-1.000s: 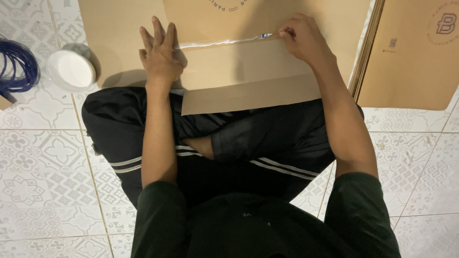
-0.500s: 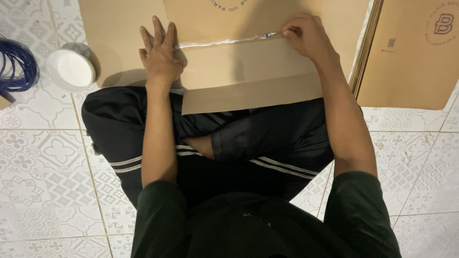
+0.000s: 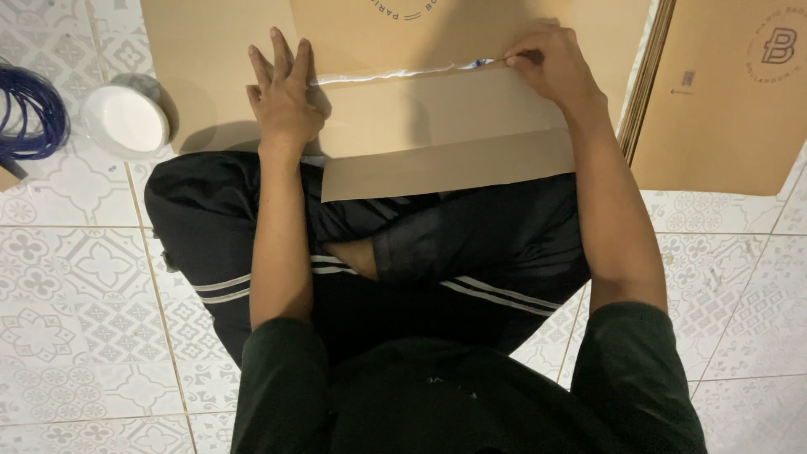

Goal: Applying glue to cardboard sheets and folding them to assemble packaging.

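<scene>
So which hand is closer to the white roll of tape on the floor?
The left hand. It lies flat on the brown cardboard, just beside the tape roll. The right hand is far across the cardboard, pinching the white strip.

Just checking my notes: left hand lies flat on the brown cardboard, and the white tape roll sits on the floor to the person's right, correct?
Not quite. In the head view the white tape roll sits on the floor to the person's left, beside the left hand, which lies flat on the brown cardboard.

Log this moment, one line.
left hand: flat on cardboard sheet | right hand: pinching white strip end | tape roll: floor, left
</scene>
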